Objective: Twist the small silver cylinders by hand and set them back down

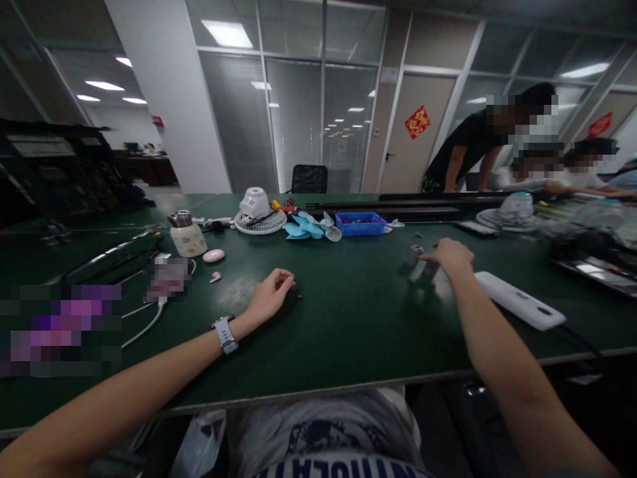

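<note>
On the green table (348, 332), my left hand (269, 295) rests with its fingers curled in toward the thumb. Whatever may be between those fingertips is too small to make out. A tiny dark piece (300, 297) lies just right of them. My right hand (452, 255) reaches farther out, thumb and a finger stretched leftward and apart. Its fingertips come right up to a small grey metal cylinder (417, 251), which stands upright; whether they touch it I cannot tell. A small thin piece (419, 235) lies behind the cylinder.
White fan parts (255, 206), light-blue fan blades (304, 227) and a blue bin (360, 224) stand at the back. A cream bottle (188, 236), pink case (213, 255) and pink earbud (215, 277) lie left. A white power strip (520, 300) lies beside my right forearm. People (470, 146) are across right.
</note>
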A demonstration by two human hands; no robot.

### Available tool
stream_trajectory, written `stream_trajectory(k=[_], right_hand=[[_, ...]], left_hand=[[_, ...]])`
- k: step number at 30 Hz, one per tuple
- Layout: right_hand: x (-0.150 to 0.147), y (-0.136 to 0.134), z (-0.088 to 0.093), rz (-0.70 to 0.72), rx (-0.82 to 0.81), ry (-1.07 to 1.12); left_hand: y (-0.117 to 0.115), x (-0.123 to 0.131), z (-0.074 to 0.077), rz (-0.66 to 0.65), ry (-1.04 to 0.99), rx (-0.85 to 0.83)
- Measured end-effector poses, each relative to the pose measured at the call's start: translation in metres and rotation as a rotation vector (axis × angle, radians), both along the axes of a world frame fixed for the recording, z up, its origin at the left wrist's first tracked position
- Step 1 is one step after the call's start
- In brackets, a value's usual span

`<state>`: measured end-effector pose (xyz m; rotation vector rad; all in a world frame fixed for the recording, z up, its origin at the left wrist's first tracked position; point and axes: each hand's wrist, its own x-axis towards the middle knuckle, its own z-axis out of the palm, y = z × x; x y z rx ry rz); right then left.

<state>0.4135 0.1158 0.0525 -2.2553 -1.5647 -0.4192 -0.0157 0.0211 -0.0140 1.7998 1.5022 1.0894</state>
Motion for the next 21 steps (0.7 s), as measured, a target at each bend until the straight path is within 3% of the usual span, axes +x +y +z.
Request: stream_trajectory(k=[1,2,4,6,7,8,10,13,17,19,21], right_hand=[[-0.022,-0.007,0.004,0.002,0.03,-0.017],[-0.049,-0.015,0.005,0.127,0.145,-0.067],[-0.109,-0.033,-0.003,0.625,0.213,-0.088],[-0.165,-0.05,-0.021,1.107,0.115,-0.063],[-0.188,-0.057,-0.031,1.273,0.053,-0.055],[-0.205,-0.063,-0.042,1.396,-0.003,-0.04],[-0.226,-0.069,-0.059,1.511,-0.074,0.002],[-0.225,-0.067,-0.066,1.477,-0.071,0.03],[-0.18,-0.046,-0.044,1.311,0.049,-0.043],[-0.141,-0.03,-0.026,1.087,0.179,-0.067],[-0.096,-0.013,-0.01,0.763,0.298,-0.064]], left_hand=[[-0.001,0.001,0.001,0.01,0.002,-0.002],[-0.001,0.001,0.002,0.025,0.008,-0.004],[-0.002,0.003,0.004,0.061,0.022,-0.005],[-0.002,0.004,0.005,0.094,0.027,-0.001],[-0.002,0.005,0.005,0.105,0.025,-0.001],[-0.001,0.005,0.005,0.109,0.02,-0.002],[-0.001,0.005,0.004,0.108,0.021,-0.005],[0.0,0.005,0.002,0.105,0.033,0.002],[0.001,0.002,0.0,0.097,0.034,-0.008],[0.002,0.002,0.0,0.094,0.036,-0.016],[0.001,0.002,0.001,0.089,0.038,-0.013]])
